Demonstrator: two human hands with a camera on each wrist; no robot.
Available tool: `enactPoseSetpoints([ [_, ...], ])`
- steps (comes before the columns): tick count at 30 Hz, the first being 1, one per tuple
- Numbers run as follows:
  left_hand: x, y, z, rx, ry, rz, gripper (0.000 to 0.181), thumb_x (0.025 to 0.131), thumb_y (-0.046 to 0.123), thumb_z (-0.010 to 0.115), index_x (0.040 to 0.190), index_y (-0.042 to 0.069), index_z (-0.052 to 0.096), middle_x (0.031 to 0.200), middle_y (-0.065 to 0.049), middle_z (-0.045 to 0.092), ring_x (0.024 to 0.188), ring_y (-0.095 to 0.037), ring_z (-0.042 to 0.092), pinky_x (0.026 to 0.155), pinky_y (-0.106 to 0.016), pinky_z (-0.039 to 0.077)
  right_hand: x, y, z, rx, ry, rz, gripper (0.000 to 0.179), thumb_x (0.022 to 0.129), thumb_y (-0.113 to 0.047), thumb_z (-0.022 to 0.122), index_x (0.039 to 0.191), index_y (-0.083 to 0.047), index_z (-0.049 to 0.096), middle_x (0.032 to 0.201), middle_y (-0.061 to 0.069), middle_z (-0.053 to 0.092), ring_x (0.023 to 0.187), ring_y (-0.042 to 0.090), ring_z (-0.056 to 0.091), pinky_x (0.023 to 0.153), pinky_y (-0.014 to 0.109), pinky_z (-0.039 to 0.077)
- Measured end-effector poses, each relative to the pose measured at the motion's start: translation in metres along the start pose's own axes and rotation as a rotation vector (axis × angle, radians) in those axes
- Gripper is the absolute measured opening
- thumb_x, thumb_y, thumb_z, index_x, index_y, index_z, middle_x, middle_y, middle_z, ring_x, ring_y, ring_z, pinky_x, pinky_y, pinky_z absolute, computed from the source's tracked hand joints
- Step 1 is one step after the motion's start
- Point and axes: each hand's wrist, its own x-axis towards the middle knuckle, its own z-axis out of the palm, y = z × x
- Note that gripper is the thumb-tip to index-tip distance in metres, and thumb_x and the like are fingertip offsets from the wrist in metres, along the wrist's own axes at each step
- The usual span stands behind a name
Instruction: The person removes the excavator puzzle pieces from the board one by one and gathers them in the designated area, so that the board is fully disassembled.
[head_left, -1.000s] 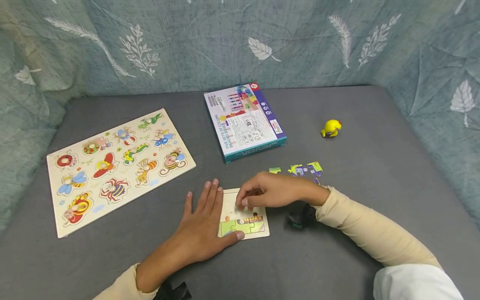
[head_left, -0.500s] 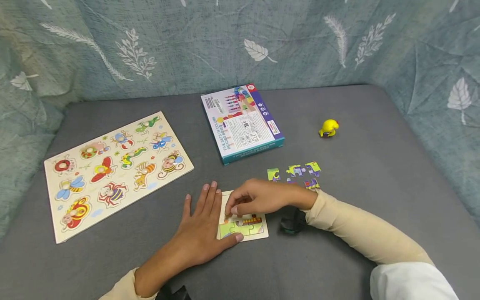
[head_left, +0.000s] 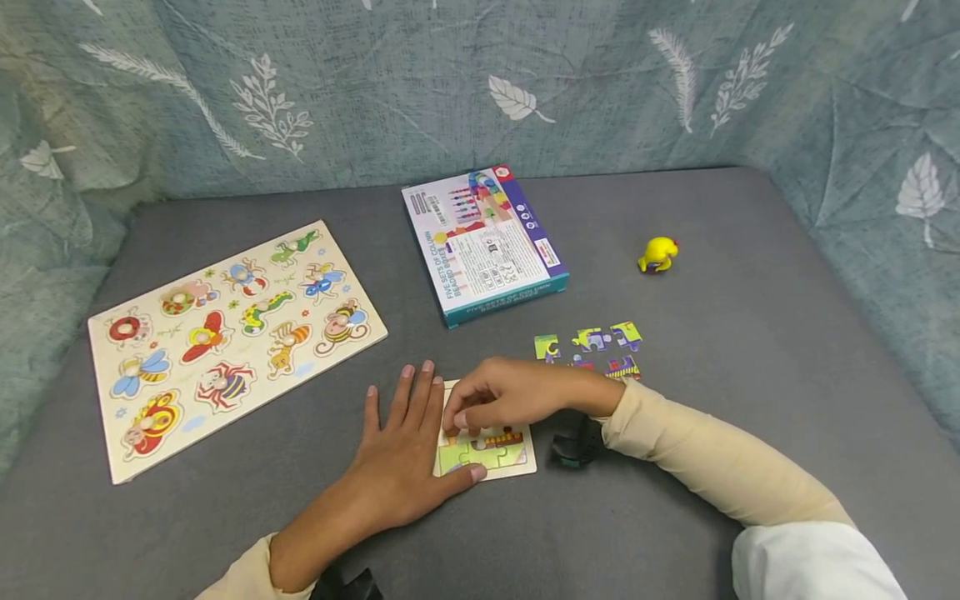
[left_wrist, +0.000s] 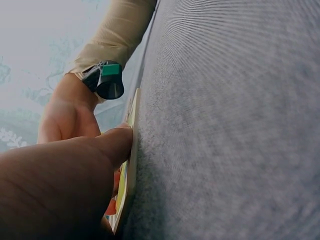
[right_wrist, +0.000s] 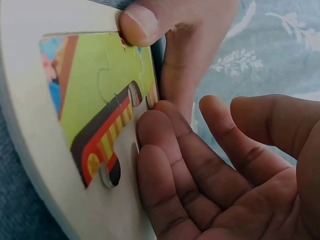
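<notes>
A small wooden puzzle board (head_left: 529,467) lies on the table, its lower part filled with joined green pieces (head_left: 491,456). My left hand (head_left: 397,471) lies flat along its left side with fingers spread, the thumb resting on the lower edge. Above the board is my right hand (head_left: 517,392), its fingers bent loosely downward. In the right wrist view its fingertips (right_wrist: 157,167) touch the bare part beside the filled pieces; thumb and forefinger stand apart and no piece shows between them. Several loose jigsaw pieces (head_left: 627,335) lie beyond the right wrist, some partly hidden by it.
A large insect peg puzzle (head_left: 247,333) lies at the left. Behind the small board is a beaded-box carton (head_left: 491,250). A yellow toy chick (head_left: 660,253) stands at the right back. Patterned cloth (head_left: 450,92) hangs behind the grey table (head_left: 712,333).
My right hand has moved left and slightly toward me over the board, uncovering more loose pieces. The left hand stays on the board. The head view has shifted slightly.
</notes>
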Motion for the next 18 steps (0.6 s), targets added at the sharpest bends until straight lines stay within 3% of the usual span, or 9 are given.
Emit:
enactPoseSetpoints([
  [8, 0.0004, 0.0000, -0.0001, 0.013, -0.012, -0.005, 0.110, 0.084, 0.080, 0.041, 0.155, 0.003, 0.005, 0.161, -0.014, -0.008, 0.145, -0.031, -0.014, 0.106, -0.063, -0.013, 0.0008, -0.0015, 0.0002, 0.024, 0.001, 0.000, 0.018, 0.099, -0.005, 0.055, 0.106, 0.000, 0.070, 0.088, 0.004, 0.068, 0.072, 0.006, 0.056, 0.068, 0.024, 0.047],
  [18, 0.0009, 0.0002, -0.0017, -0.005, -0.003, -0.009, 0.108, 0.085, 0.077, 0.045, 0.155, 0.003, 0.008, 0.161, -0.013, -0.007, 0.146, -0.030, -0.013, 0.106, -0.063, -0.013, -0.0007, 0.0002, 0.0007, 0.070, -0.006, -0.052, 0.019, 0.100, -0.004, 0.053, 0.103, 0.000, 0.070, 0.094, 0.006, 0.070, 0.077, 0.016, 0.058, 0.071, 0.027, 0.049],
])
